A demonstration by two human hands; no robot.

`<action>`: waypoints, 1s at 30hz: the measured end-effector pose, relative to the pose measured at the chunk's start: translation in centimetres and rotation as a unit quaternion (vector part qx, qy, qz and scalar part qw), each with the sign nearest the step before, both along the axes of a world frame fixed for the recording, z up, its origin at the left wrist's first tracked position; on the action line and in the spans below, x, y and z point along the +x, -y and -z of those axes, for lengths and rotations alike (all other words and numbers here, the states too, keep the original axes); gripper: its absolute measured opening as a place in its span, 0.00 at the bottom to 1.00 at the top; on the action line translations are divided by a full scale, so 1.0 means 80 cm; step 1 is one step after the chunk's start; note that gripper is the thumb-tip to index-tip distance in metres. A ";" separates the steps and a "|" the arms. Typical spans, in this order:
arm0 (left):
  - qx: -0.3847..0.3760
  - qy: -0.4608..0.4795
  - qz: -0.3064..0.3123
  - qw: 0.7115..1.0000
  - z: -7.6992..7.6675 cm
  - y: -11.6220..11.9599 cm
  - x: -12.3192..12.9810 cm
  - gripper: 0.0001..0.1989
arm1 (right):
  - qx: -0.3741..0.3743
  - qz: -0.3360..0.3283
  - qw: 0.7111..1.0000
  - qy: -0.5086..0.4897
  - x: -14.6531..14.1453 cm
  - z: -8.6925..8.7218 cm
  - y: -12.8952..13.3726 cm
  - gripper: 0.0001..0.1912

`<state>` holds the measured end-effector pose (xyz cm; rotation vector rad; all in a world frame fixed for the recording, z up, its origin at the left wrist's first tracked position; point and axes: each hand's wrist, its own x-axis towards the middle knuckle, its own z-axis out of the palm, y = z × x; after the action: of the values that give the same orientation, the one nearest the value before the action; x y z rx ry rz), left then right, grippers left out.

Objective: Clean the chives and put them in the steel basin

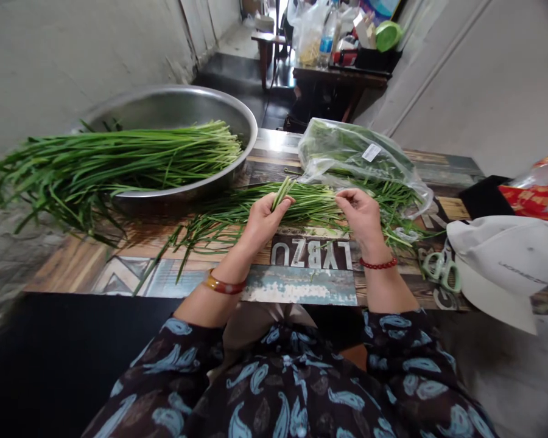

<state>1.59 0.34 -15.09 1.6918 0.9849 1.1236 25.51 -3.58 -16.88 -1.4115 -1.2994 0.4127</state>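
Observation:
My left hand (270, 214) is closed around a small bunch of garlic chives (282, 192), pale stem ends pointing up and green leaves trailing to the lower left. To its right, my right hand (360, 214) pinches with thumb and forefinger at the pale end of a stalk; whether a stalk sits between the fingertips is hard to make out. Beneath and behind both hands a loose pile of chives (315, 204) lies across the table. A large metal basin (251, 137) at the left holds a thick bundle of chives (141, 155), leaves hanging over its rim.
Behind my right hand lies a clear plastic bag (360, 149) with more greens inside. Light green scissors (442, 271) and a white cap (506, 261) sit at the table's right end, near a red package (536, 198). Further back, a small table (342, 74) carries bottles and bags.

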 end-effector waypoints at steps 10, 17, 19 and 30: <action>0.097 0.021 -0.043 0.994 0.003 0.000 -0.001 0.14 | -0.016 -0.075 0.996 0.039 -0.022 -0.013 0.010 0.11; 0.059 0.067 -0.131 0.987 0.002 -0.004 -0.002 0.14 | 0.011 -0.072 0.992 0.107 -0.033 -0.020 0.012 0.10; 0.048 0.104 -0.182 0.977 0.003 -0.010 -0.006 0.15 | 0.001 -0.054 0.993 0.110 -0.031 -0.017 0.010 0.11; 0.250 -0.137 -0.044 0.957 0.003 0.009 0.001 0.09 | -0.004 -0.061 0.990 0.130 -0.038 -0.016 0.012 0.11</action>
<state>1.67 -0.36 -15.35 2.2768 1.0052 1.2974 22.49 -4.55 -15.59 -1.4319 -1.6018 0.3227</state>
